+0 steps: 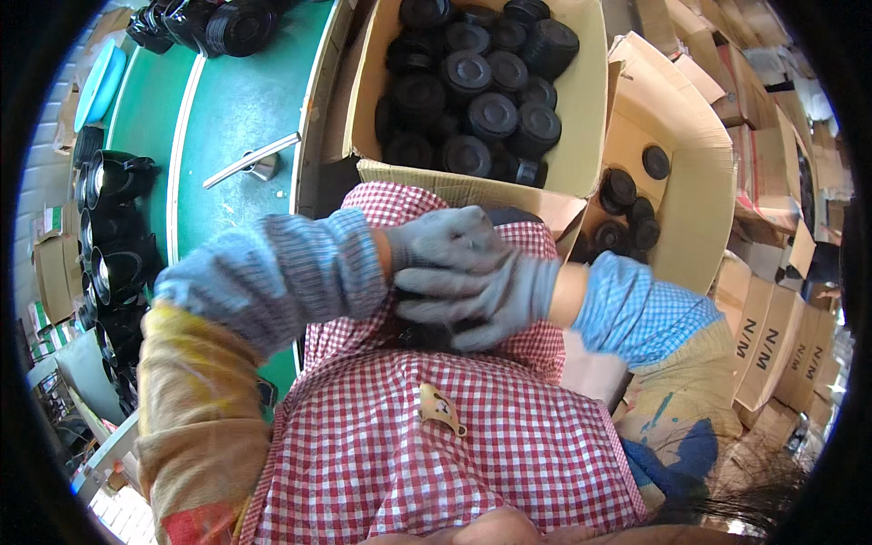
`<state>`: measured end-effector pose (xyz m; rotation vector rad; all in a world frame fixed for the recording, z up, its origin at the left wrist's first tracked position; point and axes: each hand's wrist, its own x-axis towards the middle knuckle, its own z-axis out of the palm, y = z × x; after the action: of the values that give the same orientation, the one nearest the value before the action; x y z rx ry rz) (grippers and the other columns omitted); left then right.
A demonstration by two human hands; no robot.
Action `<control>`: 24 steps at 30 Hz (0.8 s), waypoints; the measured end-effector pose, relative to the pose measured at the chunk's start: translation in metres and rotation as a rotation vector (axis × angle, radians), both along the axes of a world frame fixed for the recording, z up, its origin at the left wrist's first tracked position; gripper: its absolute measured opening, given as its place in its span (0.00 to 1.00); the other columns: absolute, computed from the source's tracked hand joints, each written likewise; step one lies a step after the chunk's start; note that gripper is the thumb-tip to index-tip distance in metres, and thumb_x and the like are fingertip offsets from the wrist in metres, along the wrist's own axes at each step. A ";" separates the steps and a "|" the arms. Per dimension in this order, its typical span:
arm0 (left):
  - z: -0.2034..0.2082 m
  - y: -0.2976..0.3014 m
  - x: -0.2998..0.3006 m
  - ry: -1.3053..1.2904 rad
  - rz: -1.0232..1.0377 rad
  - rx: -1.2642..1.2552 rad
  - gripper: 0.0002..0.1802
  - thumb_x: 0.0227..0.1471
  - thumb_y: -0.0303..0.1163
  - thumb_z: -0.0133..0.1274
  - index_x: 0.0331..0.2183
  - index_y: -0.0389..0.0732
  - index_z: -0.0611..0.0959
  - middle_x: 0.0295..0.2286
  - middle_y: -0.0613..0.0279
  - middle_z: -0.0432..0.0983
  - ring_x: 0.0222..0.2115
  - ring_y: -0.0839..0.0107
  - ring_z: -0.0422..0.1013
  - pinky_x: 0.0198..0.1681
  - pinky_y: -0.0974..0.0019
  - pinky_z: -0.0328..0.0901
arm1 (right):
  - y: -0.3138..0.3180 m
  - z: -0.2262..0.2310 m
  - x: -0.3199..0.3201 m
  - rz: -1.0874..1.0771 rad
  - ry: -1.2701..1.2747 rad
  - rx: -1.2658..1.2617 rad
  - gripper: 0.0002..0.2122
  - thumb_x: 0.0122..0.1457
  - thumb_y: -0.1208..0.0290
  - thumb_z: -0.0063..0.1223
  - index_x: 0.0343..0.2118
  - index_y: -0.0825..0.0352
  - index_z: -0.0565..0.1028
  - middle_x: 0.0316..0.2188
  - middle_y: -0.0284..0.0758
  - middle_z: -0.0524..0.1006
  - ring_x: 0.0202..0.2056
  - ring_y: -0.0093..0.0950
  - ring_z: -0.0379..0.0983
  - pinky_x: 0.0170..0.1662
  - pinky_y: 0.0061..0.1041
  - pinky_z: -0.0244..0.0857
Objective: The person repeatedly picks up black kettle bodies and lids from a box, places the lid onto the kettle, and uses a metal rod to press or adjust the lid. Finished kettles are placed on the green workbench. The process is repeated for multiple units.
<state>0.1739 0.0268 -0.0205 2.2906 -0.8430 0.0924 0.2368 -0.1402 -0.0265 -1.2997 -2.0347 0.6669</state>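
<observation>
Both my hands wear grey gloves and cross above my lap. My left hand (445, 239) has its fingers curled; whatever lies inside them is hidden. Just below it, my right hand (495, 295) stretches slightly spread fingers leftward, smeared by motion. A dark object (420, 334) shows in part under the right fingers, against my red-and-white checked apron (436, 481); its shape cannot be made out. Beyond my hands, a cardboard box (463, 184) holds many round black lids (493, 115).
At right, a second open carton (695, 204) contains several black lids (618, 191). A green-topped table (232, 204) on the left bears a metal tool with a long bar (254, 162). Black pots (118, 263) line its far-left side. Stacked cartons (772, 350) stand at far right.
</observation>
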 end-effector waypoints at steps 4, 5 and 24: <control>-0.018 -0.016 0.028 0.682 0.195 0.007 0.22 0.59 0.48 0.53 0.43 0.39 0.82 0.36 0.46 0.79 0.40 0.49 0.77 0.45 0.52 0.70 | 0.019 0.032 -0.067 -0.289 -0.336 0.152 0.26 0.58 0.43 0.52 0.59 0.44 0.75 0.67 0.37 0.60 0.69 0.41 0.50 0.69 0.58 0.38; -0.006 -0.015 0.039 0.738 0.065 0.157 0.23 0.59 0.49 0.54 0.45 0.41 0.82 0.37 0.47 0.79 0.41 0.49 0.77 0.46 0.54 0.70 | 0.021 0.040 -0.068 -0.395 -0.284 0.184 0.25 0.58 0.44 0.52 0.57 0.45 0.76 0.63 0.38 0.67 0.67 0.36 0.59 0.68 0.53 0.47; 0.019 0.011 0.016 0.855 0.063 -0.071 0.20 0.59 0.37 0.56 0.52 0.42 0.77 0.47 0.56 0.76 0.48 0.64 0.74 0.54 0.57 0.67 | 0.000 0.003 0.012 -0.010 -0.142 0.162 0.33 0.54 0.44 0.58 0.62 0.53 0.71 0.69 0.40 0.56 0.71 0.49 0.44 0.68 0.59 0.40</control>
<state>0.1896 0.0379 -0.0013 1.9899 -0.3048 -0.7608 0.2486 -0.1399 -0.0237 -1.2931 -2.1452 0.4053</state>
